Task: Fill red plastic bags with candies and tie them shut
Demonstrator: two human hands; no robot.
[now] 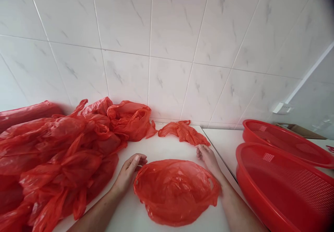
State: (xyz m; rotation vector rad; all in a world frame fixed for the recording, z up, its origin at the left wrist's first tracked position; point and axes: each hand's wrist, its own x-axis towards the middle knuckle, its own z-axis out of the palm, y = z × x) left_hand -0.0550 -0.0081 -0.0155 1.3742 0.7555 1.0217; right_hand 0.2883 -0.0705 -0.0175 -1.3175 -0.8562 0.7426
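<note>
A red plastic bag (177, 193) lies spread on the white table in front of me, its mouth wide and its handle loops at either side. Beside its left rim is my left hand (132, 166), thumb apart from loosely bent fingers, with nothing visible in it. My right hand (206, 155) is past the bag's right rim, its wrist close to that edge. Its fingers are loosely curled with no bag seen between them. Just behind those fingers lies a crumpled red plastic bag (182, 132); whether they touch it I cannot tell.
A large heap of crumpled red plastic bags (62, 155) covers the left side, reaching back to the tiled wall (167, 86). Two red perforated baskets stand at right, one nearer (261, 190) and one behind (261, 131). A white socket box (283, 108) is on the wall.
</note>
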